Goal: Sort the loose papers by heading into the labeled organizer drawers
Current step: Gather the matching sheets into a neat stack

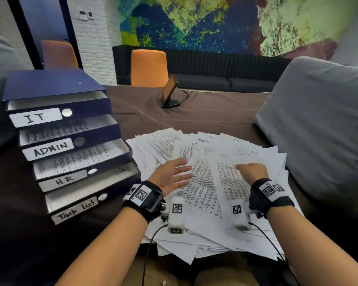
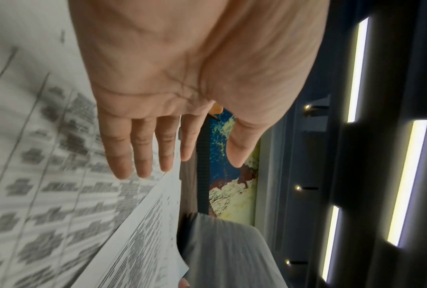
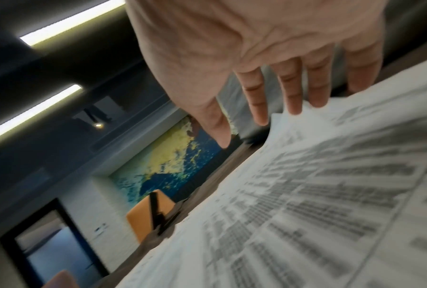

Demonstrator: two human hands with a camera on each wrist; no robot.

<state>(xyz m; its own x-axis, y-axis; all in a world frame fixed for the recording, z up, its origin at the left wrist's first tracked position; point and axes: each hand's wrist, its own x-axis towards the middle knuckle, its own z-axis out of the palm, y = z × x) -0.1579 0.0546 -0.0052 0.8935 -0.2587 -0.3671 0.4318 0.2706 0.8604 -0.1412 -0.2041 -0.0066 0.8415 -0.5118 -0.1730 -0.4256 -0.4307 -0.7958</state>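
Both hands over the paper heap

Organizer drawers (image 1: pixel 70 141) stand at left, all pulled out; just right, left hand (image 1: pixel 172 176) hovers, fingers straight and spread, over the loose papers (image 1: pixel 205 193); right hand (image 1: pixel 253 171) fingers extended, tips touching a sheet

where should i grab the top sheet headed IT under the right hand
Judging by its pose, take the top IT sheet by its far edge, coming from above with the right hand. In the right wrist view that edge already curls up off the pile at the fingertips, so a thumb could slip under for a pinch.
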